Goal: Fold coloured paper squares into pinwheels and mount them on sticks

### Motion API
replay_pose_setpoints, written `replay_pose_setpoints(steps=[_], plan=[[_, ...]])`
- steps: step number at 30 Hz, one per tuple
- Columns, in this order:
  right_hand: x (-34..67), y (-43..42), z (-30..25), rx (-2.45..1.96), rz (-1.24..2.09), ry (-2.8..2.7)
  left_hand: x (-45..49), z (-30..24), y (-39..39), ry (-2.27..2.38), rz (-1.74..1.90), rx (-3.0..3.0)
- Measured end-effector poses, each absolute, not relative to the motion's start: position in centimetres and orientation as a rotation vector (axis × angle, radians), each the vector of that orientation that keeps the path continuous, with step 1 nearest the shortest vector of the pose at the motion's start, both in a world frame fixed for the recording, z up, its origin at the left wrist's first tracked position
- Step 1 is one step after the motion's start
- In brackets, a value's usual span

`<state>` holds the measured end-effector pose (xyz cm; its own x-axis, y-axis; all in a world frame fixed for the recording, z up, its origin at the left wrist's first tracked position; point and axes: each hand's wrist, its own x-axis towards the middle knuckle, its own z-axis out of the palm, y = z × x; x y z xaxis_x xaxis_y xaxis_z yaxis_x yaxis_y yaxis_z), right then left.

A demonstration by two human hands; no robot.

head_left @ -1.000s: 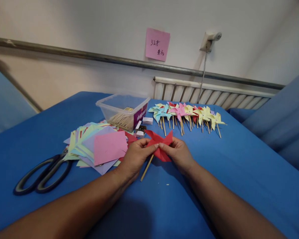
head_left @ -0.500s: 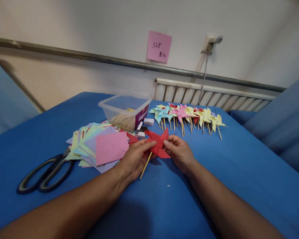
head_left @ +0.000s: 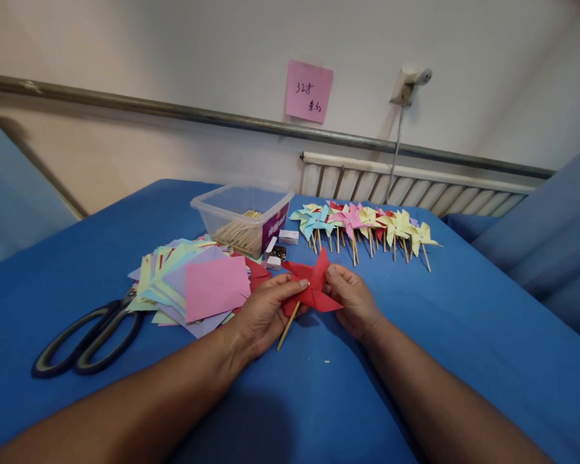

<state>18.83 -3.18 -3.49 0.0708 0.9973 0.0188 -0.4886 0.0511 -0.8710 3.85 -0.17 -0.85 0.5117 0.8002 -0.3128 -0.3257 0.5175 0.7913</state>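
A red paper pinwheel [head_left: 314, 280] on a thin wooden stick [head_left: 288, 326] is held between both hands just above the blue table [head_left: 464, 335]. My left hand [head_left: 263, 312] pinches the pinwheel's left side, thumb on its centre, with the stick slanting down past the palm. My right hand [head_left: 354, 301] is closed on the right blade. Both sets of fingers press on the paper.
A fanned pile of coloured paper squares [head_left: 193, 287] lies to the left, with black scissors [head_left: 84, 338] beyond it. A clear plastic tub [head_left: 244, 216] of sticks and small boxes [head_left: 276, 252] stand behind. Several finished pinwheels [head_left: 367, 225] lie in a row at the back.
The red pinwheel has turned in my hands, one blade now pointing up. Both hands shifted slightly right and the stick swung with them.
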Motion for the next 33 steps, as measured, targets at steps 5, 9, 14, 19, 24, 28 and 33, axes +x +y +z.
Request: replay_pose_setpoints(steps=[5,9,14,19,24,28,33], plan=[[19.15,-3.05,-3.82,-0.801,1.292,-0.825,3.8,-0.84,0.14,0.776,0.787,0.686],[18.9,-3.01,-3.76,-0.845,1.29,-0.839,3.92,-0.79,-0.08,0.766,0.76,0.677],[18.73,-3.12,-3.68,-0.884,1.291,-0.853,4.03,-0.75,-0.36,0.782,0.768,0.689],[18.9,-3.19,-3.51,-0.85,1.277,-0.838,4.03,-0.95,-0.2,0.801,0.788,0.696],[18.8,-3.13,-3.43,-0.888,1.293,-0.837,4.0,-1.0,-0.29,0.773,0.757,0.714],[18.71,-3.0,-3.52,-0.931,1.258,-0.862,4.01,-1.03,-0.39,0.763,0.762,0.743],[18.63,-2.84,-3.74,-0.96,1.237,-0.875,4.09,-1.1,-0.51,0.754,0.754,0.799]])
